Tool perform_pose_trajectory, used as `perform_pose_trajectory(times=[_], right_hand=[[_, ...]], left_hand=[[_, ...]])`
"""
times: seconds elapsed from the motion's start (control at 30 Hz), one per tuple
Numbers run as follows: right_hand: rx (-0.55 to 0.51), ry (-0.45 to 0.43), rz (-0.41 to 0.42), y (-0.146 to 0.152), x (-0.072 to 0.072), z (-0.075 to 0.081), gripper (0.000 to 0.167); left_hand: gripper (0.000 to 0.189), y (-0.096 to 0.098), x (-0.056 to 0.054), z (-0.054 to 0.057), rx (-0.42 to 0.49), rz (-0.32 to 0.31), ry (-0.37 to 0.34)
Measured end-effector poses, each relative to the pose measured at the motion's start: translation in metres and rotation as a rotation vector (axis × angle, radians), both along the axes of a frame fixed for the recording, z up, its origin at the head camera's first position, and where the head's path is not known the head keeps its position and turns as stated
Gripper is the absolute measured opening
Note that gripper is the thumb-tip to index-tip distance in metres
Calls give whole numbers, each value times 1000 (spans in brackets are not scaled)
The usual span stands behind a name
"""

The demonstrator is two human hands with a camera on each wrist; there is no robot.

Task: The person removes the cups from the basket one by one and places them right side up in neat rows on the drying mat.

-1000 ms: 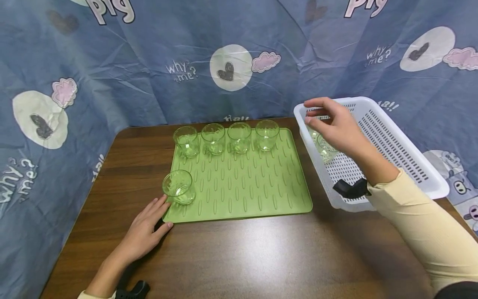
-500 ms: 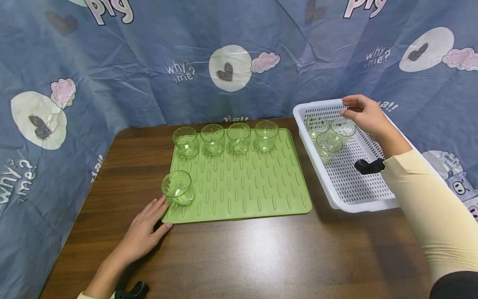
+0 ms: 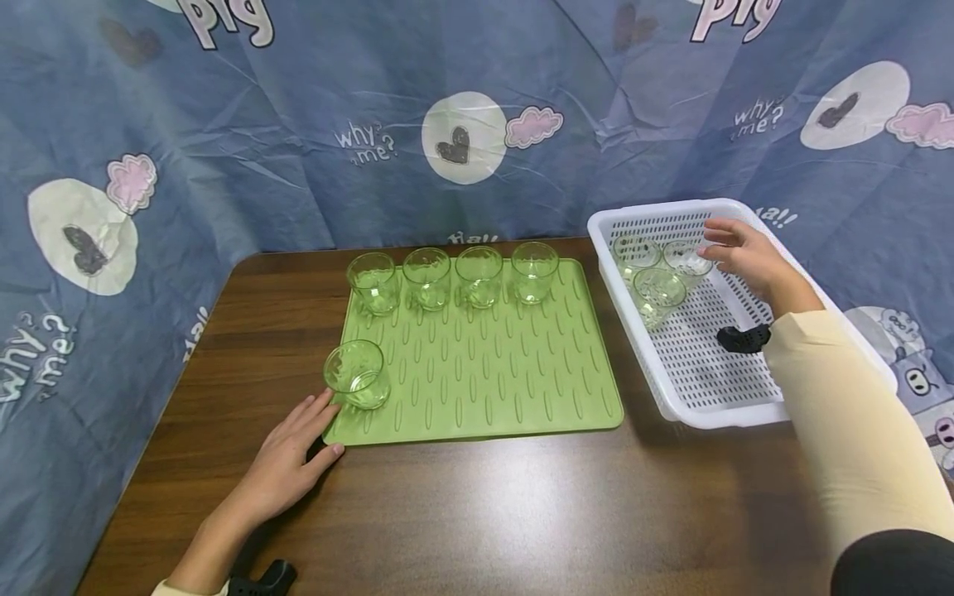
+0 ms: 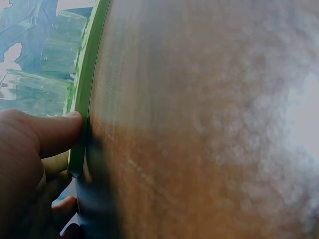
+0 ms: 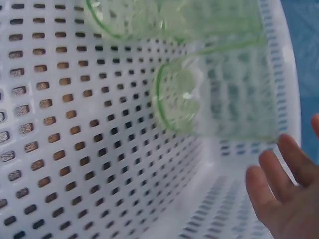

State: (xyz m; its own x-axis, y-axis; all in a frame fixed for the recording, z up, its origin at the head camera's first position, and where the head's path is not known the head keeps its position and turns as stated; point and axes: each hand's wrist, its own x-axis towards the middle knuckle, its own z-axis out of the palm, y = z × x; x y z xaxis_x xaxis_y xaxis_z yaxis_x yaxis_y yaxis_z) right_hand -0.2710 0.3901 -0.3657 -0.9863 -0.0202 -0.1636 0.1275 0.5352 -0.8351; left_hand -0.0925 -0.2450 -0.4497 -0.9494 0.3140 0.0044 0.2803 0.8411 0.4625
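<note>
My left hand [image 3: 286,463] rests on the table at the near left corner of the green drying mat [image 3: 492,364], fingers straight. In the left wrist view its thumb [image 4: 60,130] touches the mat's edge. Beside those fingertips one clear glass [image 3: 358,377] stands upright on the mat. My right hand [image 3: 756,261] is over the white basket [image 3: 663,397], fingers loosely bent and holding nothing. Closest to it is a glass [image 3: 687,263] in the basket; the right wrist view shows the fingertips near that glass's rim [image 5: 274,99]. Two more glasses [image 3: 659,290] stand beside it.
Several clear glasses [image 3: 479,277] form a row along the mat's back edge. Behind the brown wooden table [image 3: 477,513] hangs a blue printed cloth [image 3: 298,124]. The basket's raised rim runs around its glasses.
My right hand has moved right from the basket's left rim, then dropped slightly toward the rightmost glass, uncovering the basket's glasses. My left hand stays at the mat's corner.
</note>
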Motion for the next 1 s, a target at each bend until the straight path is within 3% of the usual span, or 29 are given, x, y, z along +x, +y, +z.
perform_pose_trajectory(times=[0.2,0.47,1.0], right_hand=[[-143,-142,74,12,-2,-15,87],[-242,-209,84,26,-2,-26,88],[-219,-214,189,7,-12,-28,90]], left_hand=[[59,1,-1,-1,0,0,-2],[59,1,-2,-2,-4,-6,5],[60,-1,0,-4,2,0,17]])
